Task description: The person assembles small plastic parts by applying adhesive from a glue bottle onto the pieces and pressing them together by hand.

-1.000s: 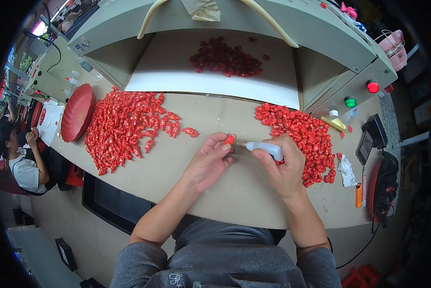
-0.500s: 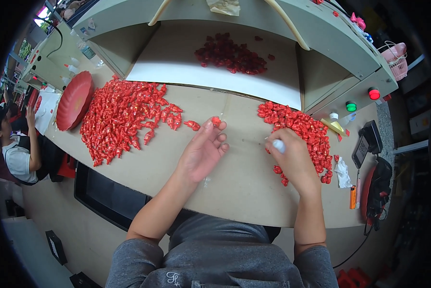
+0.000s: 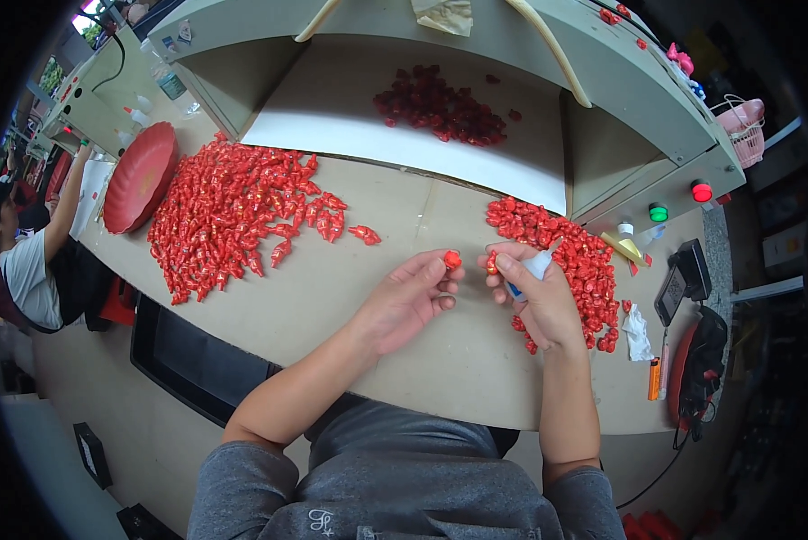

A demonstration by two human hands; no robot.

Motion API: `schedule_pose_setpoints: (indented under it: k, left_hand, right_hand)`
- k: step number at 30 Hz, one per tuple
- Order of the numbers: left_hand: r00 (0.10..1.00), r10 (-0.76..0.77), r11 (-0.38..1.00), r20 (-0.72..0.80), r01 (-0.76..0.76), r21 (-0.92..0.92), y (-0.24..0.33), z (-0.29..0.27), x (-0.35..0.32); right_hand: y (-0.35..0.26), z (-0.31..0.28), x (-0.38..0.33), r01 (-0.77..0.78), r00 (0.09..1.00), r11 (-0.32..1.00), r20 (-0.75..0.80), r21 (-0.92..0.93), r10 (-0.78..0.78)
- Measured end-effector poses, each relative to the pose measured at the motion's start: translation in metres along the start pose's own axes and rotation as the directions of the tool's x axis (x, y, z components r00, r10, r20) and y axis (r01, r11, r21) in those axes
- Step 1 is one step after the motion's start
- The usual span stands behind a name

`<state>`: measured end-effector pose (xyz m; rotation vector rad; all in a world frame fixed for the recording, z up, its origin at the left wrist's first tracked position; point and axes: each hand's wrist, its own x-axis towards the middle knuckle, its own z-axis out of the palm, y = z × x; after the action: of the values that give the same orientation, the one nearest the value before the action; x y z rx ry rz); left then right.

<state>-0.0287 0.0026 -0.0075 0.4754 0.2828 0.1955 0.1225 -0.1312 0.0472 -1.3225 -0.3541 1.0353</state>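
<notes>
My left hand (image 3: 407,304) pinches a small glossy red piece (image 3: 452,260) between thumb and fingertip, at the middle of the table. Close by on its right, my right hand (image 3: 548,306) grips a small white squeeze bottle (image 3: 532,273), its nozzle pointing up and away. The thumb and finger of that same hand also pinch a second red piece (image 3: 492,263). The two pieces face each other, a short gap apart. Beyond the right hand spreads a pile of small red pieces (image 3: 593,270). Left of my hands lies a larger heap of longer red figures (image 3: 224,216), one figure (image 3: 364,235) apart from it.
A grey-green cabinet (image 3: 638,117) arches over the back, with dark red pieces (image 3: 440,108) inside. At left stands a red scalloped bowl (image 3: 141,178). On the right lie crumpled tissue (image 3: 637,333), an orange lighter (image 3: 654,378) and a phone-like device (image 3: 670,292). Another person (image 3: 35,261) sits far left.
My right hand has moved left from the right pile, with a red piece now showing in its fingers beside the bottle. The left hand has shifted right and slightly nearer me.
</notes>
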Motion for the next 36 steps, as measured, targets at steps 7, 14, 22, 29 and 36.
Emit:
schedule_pose_setpoints:
  k: [7, 14, 22, 29, 36]
  left_hand:
    - [1.000, -0.004, 1.000, 0.002, 0.004, 0.029, -0.001, 0.006, 0.001]
    - [1.000, -0.014, 1.000, 0.000, 0.014, -0.003, -0.001, 0.005, 0.001]
    - [0.998, 0.048, 0.969, -0.039, -0.037, 0.243, -0.006, 0.008, 0.000]
    - [0.997, 0.070, 0.967, -0.041, -0.058, 0.247, -0.007, 0.009, 0.000]
    - [1.000, -0.010, 0.998, -0.010, 0.011, 0.068, 0.002, 0.007, 0.000]
  right_hand:
    - [0.013, 0.015, -0.001, 0.113, 0.993, 0.991, 0.032, -0.071, -0.110]
    - [0.001, 0.007, -0.005, 0.137, 0.989, 0.962, 0.078, -0.238, -0.122]
    - [-0.009, 0.010, -0.013, 0.162, 0.986, 0.973, -0.011, -0.162, -0.166]
    - [-0.010, 0.011, -0.015, 0.190, 0.979, 0.964, -0.041, -0.187, -0.200]
    - [-0.005, 0.014, -0.013, 0.177, 0.981, 0.966, -0.042, -0.187, -0.188]
